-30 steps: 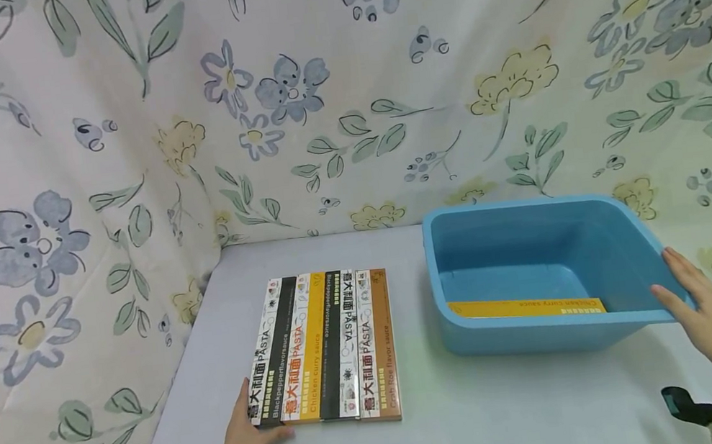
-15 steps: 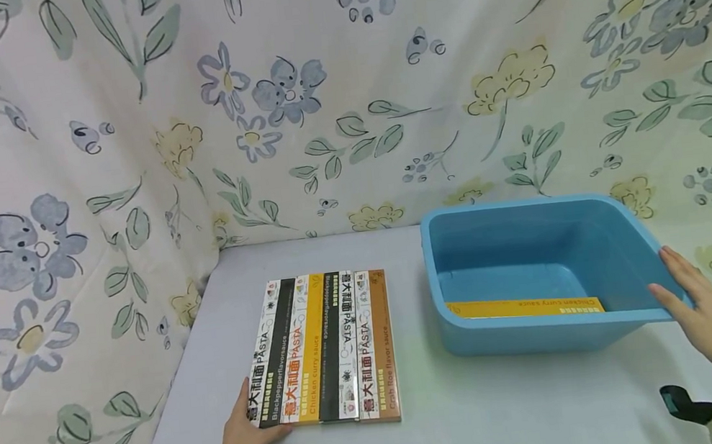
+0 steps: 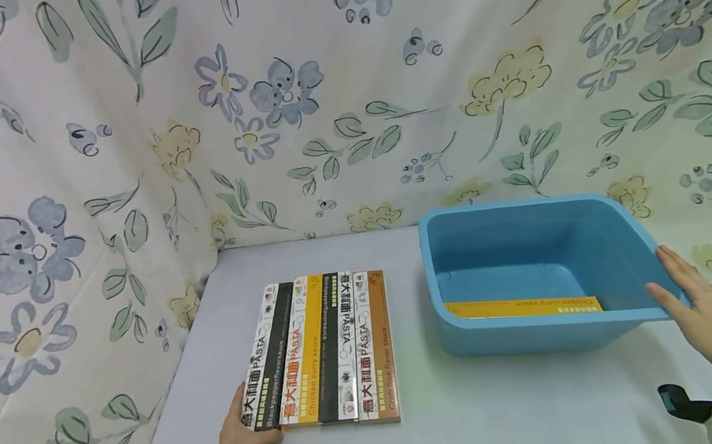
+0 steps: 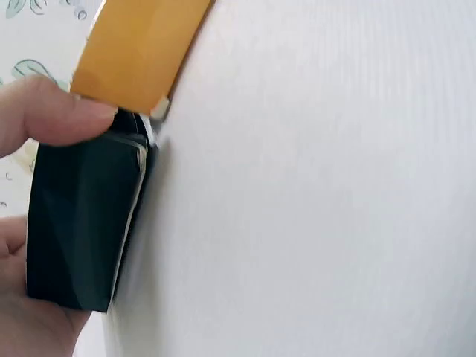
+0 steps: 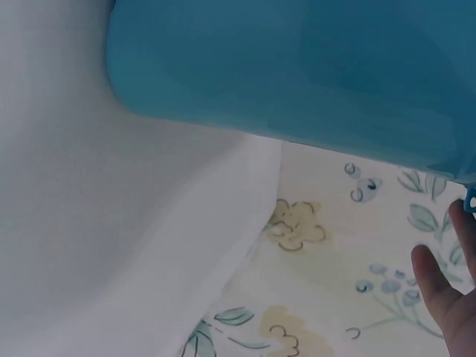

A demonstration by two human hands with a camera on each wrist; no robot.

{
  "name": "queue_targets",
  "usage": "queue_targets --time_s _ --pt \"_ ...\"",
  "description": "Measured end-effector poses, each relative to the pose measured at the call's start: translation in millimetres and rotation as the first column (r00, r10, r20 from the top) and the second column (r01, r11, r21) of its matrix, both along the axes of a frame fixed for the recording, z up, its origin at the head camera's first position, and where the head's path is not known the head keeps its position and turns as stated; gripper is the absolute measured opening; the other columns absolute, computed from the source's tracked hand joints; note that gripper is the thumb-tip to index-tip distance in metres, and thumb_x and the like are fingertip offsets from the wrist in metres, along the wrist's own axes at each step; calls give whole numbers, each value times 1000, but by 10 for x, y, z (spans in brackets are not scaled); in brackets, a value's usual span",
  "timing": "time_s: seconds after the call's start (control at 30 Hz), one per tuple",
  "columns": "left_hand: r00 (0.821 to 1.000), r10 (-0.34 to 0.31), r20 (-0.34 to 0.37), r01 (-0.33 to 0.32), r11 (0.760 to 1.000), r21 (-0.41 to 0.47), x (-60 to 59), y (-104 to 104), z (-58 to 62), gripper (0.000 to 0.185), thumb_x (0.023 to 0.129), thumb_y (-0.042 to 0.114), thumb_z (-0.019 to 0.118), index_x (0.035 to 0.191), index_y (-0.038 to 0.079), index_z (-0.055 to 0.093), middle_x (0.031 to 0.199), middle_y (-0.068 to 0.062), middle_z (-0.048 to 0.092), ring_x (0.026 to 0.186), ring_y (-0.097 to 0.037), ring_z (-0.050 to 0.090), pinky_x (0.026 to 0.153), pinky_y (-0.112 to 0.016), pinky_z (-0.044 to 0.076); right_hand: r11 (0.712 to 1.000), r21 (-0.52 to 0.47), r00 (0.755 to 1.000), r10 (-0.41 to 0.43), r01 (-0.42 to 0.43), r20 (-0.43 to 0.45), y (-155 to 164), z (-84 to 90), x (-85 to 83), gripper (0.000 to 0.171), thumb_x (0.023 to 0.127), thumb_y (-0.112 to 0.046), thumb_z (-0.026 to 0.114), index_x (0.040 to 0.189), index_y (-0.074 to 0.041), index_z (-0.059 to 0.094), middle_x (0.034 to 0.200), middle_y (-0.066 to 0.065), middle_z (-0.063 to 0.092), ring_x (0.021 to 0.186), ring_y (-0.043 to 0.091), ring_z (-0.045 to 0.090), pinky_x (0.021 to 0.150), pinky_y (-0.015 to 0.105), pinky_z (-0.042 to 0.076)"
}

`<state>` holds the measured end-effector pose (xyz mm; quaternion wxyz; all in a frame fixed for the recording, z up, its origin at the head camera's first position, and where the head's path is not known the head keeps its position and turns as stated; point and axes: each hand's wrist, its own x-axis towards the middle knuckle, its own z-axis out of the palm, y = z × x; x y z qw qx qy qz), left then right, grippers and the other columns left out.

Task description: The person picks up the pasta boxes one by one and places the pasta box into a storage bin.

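Note:
Several long pasta boxes (image 3: 336, 347) lie side by side on the grey table (image 3: 468, 420). My left hand (image 3: 243, 436) grips the near end of the leftmost black pepper box (image 3: 266, 361). In the left wrist view my thumb (image 4: 52, 119) lies on top of that black box (image 4: 82, 216), next to an orange box (image 4: 137, 48). My right hand (image 3: 687, 306) rests with straight fingers on the right rim of the blue tub (image 3: 537, 337). An orange chicken curry box (image 3: 521, 306) lies inside the tub. The right wrist view has the tub's outer wall (image 5: 297, 67) and my fingers (image 5: 446, 297).
Floral cloth (image 3: 318, 110) hangs as walls at the back, left and right of the table. A black strap (image 3: 684, 403) sits on my right wrist. Bare table lies between the boxes and the tub and along the front edge.
The near end of the leftmost black box has swung a little to the left, away from its neighbour, with my left hand on it. The right hand stays on the tub's rim.

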<state>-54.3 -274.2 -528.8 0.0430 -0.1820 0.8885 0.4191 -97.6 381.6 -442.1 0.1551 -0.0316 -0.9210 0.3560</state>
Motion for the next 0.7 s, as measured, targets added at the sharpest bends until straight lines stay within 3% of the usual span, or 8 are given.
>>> queue_targets --time_s 0.13,0.3,0.53,0.7 --pt "998 61 28 -64 994 90 15 38 19 118 53 2 80 151 -7 16 146 -35 31 129 -50 35 106 -62 27 1000 5 1000 -3 3 7 -2 6 5 66 99 -24 45 156 -14 13 162 2 3 143 48 0 99 77 -1" --pt "988 152 27 -154 964 218 20 53 62 118 48 -4 77 152 -3 20 146 -32 33 125 -45 36 104 -60 27 1000 6 1000 0 -1 9 0 0 7 66 99 -24 45 156 -12 14 162 3 3 143 47 0 99 77 -1" --pt "976 218 31 -218 939 265 59 68 91 117 48 -9 75 152 -3 21 146 -32 32 125 -46 34 104 -62 27 1000 0 1000 8 -8 3 9 -6 -3 65 100 -23 46 156 -11 15 162 -1 3 144 46 -1 100 76 -2" --pt "971 233 47 -236 927 293 92 61 104 118 50 -9 75 153 -1 19 148 -31 31 124 -44 35 101 -55 34 1000 6 1000 1 -1 2 -1 -3 -9 66 99 -23 47 156 -12 14 162 5 3 144 46 -1 99 76 -1"
